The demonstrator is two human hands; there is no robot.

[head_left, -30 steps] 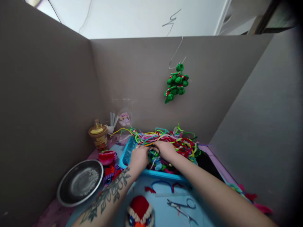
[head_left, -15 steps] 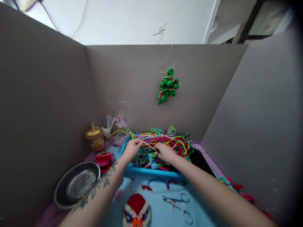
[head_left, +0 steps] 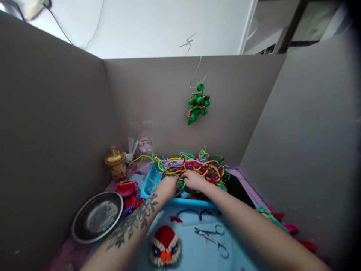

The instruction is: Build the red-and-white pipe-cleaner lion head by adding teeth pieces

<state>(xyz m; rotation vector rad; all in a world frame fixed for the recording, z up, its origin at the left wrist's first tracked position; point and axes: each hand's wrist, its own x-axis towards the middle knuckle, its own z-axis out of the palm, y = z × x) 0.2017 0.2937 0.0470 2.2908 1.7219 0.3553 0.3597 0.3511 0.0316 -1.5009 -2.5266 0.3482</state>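
A tangled pile of many-coloured pipe cleaners [head_left: 197,164] fills most of a blue tray [head_left: 187,203]. Both hands reach into the front of the pile, close together. My left hand [head_left: 168,186], below a tattooed forearm, has its fingers curled round some of the pipe cleaners. Beside it, my right hand [head_left: 194,180] bends its fingers down into the strands and grips some. The fingertips of both hands are partly hidden. In front of the tray lie a red, cream and orange fuzzy owl-like face [head_left: 165,246] and a pair of scissors [head_left: 211,241].
A metal bowl [head_left: 97,217] stands at left, near a brown-lidded cup [head_left: 116,163] and pink and red fuzzy pieces [head_left: 127,188]. A green fuzzy tree [head_left: 199,103] hangs from a wire on the grey back panel [head_left: 152,98]. More coloured pieces [head_left: 278,218] lie at right.
My left hand has moved right and down, close to my right hand. The pale pipe cleaner stretched between them no longer shows. The tray's left end is now bared of strands.
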